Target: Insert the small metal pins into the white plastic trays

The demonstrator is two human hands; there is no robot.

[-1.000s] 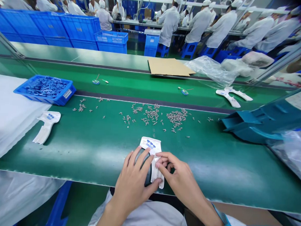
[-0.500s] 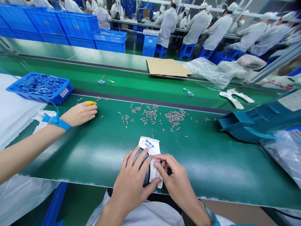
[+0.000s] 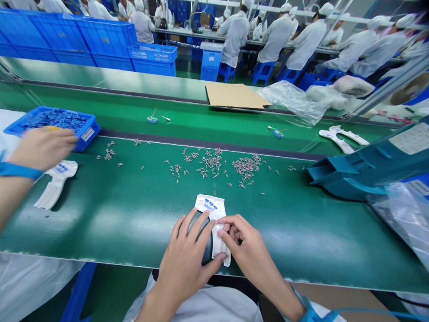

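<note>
A white plastic shell (image 3: 210, 205) with blue marks lies at the near edge of the green work surface, against a dark rounded block (image 3: 207, 247). My left hand (image 3: 190, 249) rests over the block and shell with its fingers spread, pressing them down. At the shell's right side, my right hand (image 3: 245, 242) pinches with thumb and forefinger; whatever is between those fingertips is too small to name. Beyond both hands, small metal parts (image 3: 247, 167) lie scattered in loose piles.
A co-worker's hand (image 3: 42, 145) is over a second white shell and near a blue tray (image 3: 91, 128) of blue parts. A teal holder (image 3: 340, 177) stands at right. Cardboard (image 3: 234, 96) lies behind the green belt, which carries small wired parts and white shells (image 3: 342, 139).
The co-worker's hand has moved left from the metal parts to the blue tray, uncovering the second shell. The wired parts and far shells on the belt have shifted right. My hands have barely moved.
</note>
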